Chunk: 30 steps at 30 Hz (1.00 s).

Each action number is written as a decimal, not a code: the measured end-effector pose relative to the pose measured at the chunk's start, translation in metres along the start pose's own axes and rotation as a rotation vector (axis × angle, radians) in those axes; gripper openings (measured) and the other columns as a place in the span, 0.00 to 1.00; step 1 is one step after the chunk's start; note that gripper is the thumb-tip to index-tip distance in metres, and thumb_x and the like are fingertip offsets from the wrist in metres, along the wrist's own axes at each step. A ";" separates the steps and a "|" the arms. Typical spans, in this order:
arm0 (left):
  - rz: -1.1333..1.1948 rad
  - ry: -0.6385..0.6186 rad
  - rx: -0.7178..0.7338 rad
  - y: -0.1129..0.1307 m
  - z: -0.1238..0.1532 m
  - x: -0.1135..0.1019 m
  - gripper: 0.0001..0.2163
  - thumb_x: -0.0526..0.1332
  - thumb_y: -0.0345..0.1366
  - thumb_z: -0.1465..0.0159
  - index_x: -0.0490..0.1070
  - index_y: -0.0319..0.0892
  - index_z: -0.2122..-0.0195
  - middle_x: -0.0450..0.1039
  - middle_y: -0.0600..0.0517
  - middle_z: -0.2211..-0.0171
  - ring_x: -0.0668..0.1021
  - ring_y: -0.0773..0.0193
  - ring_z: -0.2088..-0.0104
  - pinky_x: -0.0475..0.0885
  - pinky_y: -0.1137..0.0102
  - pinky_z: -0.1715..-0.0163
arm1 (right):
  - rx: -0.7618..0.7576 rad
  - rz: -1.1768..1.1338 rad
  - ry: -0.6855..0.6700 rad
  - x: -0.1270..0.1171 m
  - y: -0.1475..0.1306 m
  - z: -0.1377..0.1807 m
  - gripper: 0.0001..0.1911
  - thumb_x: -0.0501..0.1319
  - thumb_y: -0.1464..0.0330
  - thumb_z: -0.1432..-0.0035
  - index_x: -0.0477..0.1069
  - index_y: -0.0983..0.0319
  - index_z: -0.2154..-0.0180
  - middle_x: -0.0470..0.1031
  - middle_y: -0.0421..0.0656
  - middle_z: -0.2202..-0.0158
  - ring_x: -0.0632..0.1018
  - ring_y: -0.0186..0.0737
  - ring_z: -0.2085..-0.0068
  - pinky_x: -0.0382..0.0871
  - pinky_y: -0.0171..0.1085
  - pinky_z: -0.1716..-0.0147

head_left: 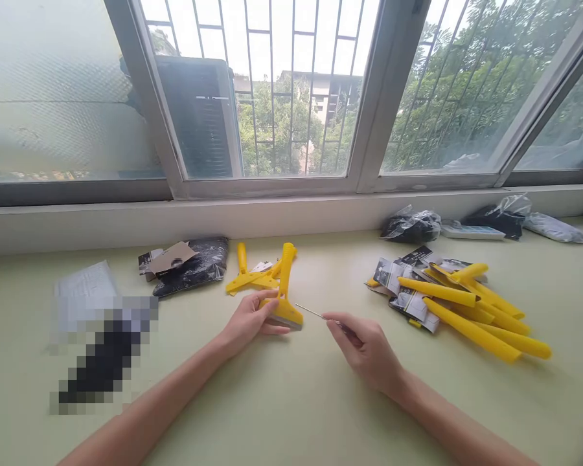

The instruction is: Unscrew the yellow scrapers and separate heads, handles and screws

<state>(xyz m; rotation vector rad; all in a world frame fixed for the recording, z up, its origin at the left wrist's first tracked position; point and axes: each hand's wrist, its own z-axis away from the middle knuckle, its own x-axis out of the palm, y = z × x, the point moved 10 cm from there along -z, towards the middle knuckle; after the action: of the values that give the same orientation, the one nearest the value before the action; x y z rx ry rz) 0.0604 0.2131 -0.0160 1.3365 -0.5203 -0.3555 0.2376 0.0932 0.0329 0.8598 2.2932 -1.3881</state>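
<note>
The left hand (249,317) grips a yellow scraper (286,309), seemingly for steadiness; at four o'clock, the right hand (366,344) pinches a thin rod (309,310).

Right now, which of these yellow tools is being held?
The yellow scraper with the grey lower edge, in your left hand; neither hand holds the yellow parts just beyond it or the yellow pile at right.
</note>
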 end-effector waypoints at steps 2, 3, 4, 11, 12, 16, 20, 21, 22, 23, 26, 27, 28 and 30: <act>0.005 0.033 0.042 0.001 0.000 -0.001 0.23 0.69 0.47 0.37 0.70 0.38 0.46 0.72 0.37 0.41 0.86 0.53 0.60 0.84 0.58 0.56 | -0.017 0.000 0.002 -0.001 -0.002 0.002 0.16 0.54 0.62 0.30 0.78 0.63 0.54 0.67 0.37 0.78 0.62 0.32 0.78 0.56 0.34 0.78; 0.005 0.048 0.067 0.003 0.001 -0.001 0.23 0.68 0.46 0.37 0.69 0.38 0.47 0.72 0.37 0.42 0.86 0.52 0.59 0.84 0.57 0.56 | -0.026 0.006 0.004 -0.001 -0.003 0.002 0.16 0.54 0.63 0.30 0.78 0.63 0.54 0.68 0.38 0.77 0.63 0.32 0.78 0.57 0.34 0.78; 0.005 0.055 0.089 0.004 0.002 0.000 0.21 0.68 0.46 0.37 0.69 0.39 0.48 0.73 0.38 0.43 0.85 0.52 0.57 0.84 0.56 0.55 | -0.038 0.017 0.004 -0.001 -0.004 0.003 0.16 0.54 0.63 0.30 0.78 0.63 0.55 0.69 0.39 0.77 0.63 0.32 0.78 0.57 0.34 0.78; -0.050 0.009 0.145 0.016 0.011 0.012 0.19 0.70 0.43 0.38 0.63 0.44 0.53 0.79 0.43 0.51 0.82 0.50 0.50 0.85 0.55 0.59 | -0.143 0.088 -0.033 0.007 -0.013 0.004 0.14 0.54 0.67 0.29 0.77 0.63 0.55 0.72 0.39 0.76 0.65 0.32 0.77 0.57 0.33 0.77; -0.074 0.025 0.152 0.018 0.012 0.011 0.20 0.70 0.43 0.38 0.63 0.44 0.52 0.79 0.43 0.50 0.83 0.50 0.51 0.85 0.57 0.61 | -0.146 0.091 -0.028 0.007 -0.013 0.004 0.13 0.54 0.67 0.29 0.77 0.63 0.55 0.72 0.39 0.75 0.65 0.32 0.77 0.58 0.33 0.77; -0.178 0.110 0.234 0.026 0.014 0.009 0.19 0.67 0.46 0.36 0.63 0.44 0.50 0.77 0.42 0.49 0.83 0.49 0.52 0.84 0.63 0.71 | -0.147 0.099 -0.007 0.006 -0.014 0.001 0.13 0.54 0.68 0.30 0.77 0.63 0.55 0.74 0.40 0.75 0.67 0.32 0.77 0.58 0.33 0.77; -0.244 0.160 0.279 0.027 0.013 0.007 0.18 0.66 0.48 0.36 0.67 0.43 0.53 0.76 0.41 0.50 0.82 0.48 0.53 0.83 0.63 0.72 | -0.173 0.114 -0.001 0.010 -0.021 -0.004 0.13 0.54 0.68 0.29 0.77 0.63 0.56 0.74 0.39 0.75 0.67 0.31 0.77 0.58 0.32 0.76; -0.248 0.168 0.286 0.027 0.012 0.006 0.17 0.66 0.47 0.36 0.67 0.43 0.53 0.76 0.42 0.50 0.82 0.49 0.53 0.84 0.63 0.70 | -0.180 0.116 0.003 0.011 -0.023 -0.005 0.13 0.54 0.68 0.29 0.77 0.64 0.56 0.75 0.39 0.75 0.67 0.31 0.78 0.58 0.32 0.76; -0.253 0.179 0.298 0.027 0.012 0.005 0.17 0.66 0.47 0.36 0.67 0.43 0.53 0.76 0.43 0.50 0.82 0.50 0.53 0.84 0.62 0.67 | -0.186 0.117 0.007 0.011 -0.024 -0.005 0.13 0.54 0.68 0.29 0.77 0.64 0.56 0.75 0.39 0.75 0.67 0.31 0.78 0.58 0.32 0.76; -0.263 0.193 0.317 0.028 0.012 0.003 0.16 0.66 0.46 0.36 0.67 0.44 0.53 0.76 0.44 0.50 0.82 0.51 0.54 0.83 0.61 0.64 | -0.190 0.118 0.012 0.012 -0.025 -0.006 0.13 0.54 0.68 0.29 0.77 0.64 0.56 0.75 0.39 0.75 0.67 0.30 0.78 0.58 0.32 0.76; -0.331 0.218 0.383 0.030 0.012 0.000 0.18 0.66 0.44 0.35 0.65 0.46 0.48 0.77 0.47 0.50 0.82 0.54 0.54 0.82 0.60 0.59 | -0.187 0.118 0.024 0.012 -0.025 -0.006 0.13 0.54 0.68 0.29 0.77 0.64 0.55 0.74 0.39 0.76 0.65 0.30 0.78 0.58 0.32 0.76; -0.356 0.215 0.397 0.030 0.012 0.001 0.19 0.65 0.44 0.35 0.65 0.46 0.46 0.77 0.47 0.51 0.82 0.55 0.55 0.81 0.60 0.58 | -0.185 0.120 0.027 0.012 -0.025 -0.006 0.13 0.54 0.68 0.29 0.77 0.64 0.55 0.74 0.39 0.76 0.65 0.31 0.78 0.58 0.32 0.76; -0.376 0.208 0.406 0.030 0.012 0.002 0.19 0.65 0.44 0.35 0.65 0.46 0.46 0.77 0.47 0.52 0.83 0.55 0.56 0.81 0.60 0.58 | -0.185 0.124 0.028 0.012 -0.024 -0.005 0.14 0.54 0.68 0.29 0.77 0.64 0.55 0.73 0.39 0.76 0.65 0.31 0.78 0.58 0.32 0.76; -0.404 0.189 0.414 0.029 0.012 0.004 0.17 0.64 0.45 0.34 0.67 0.45 0.48 0.78 0.47 0.54 0.83 0.56 0.58 0.80 0.60 0.57 | -0.189 0.133 0.028 0.012 -0.024 -0.005 0.14 0.54 0.68 0.29 0.78 0.64 0.55 0.73 0.39 0.76 0.64 0.31 0.78 0.58 0.32 0.75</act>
<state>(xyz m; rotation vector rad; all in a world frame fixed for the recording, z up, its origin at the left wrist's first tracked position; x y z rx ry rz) 0.0558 0.2074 0.0147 1.8631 -0.1630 -0.4609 0.2132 0.0934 0.0452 0.9564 2.2969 -1.0903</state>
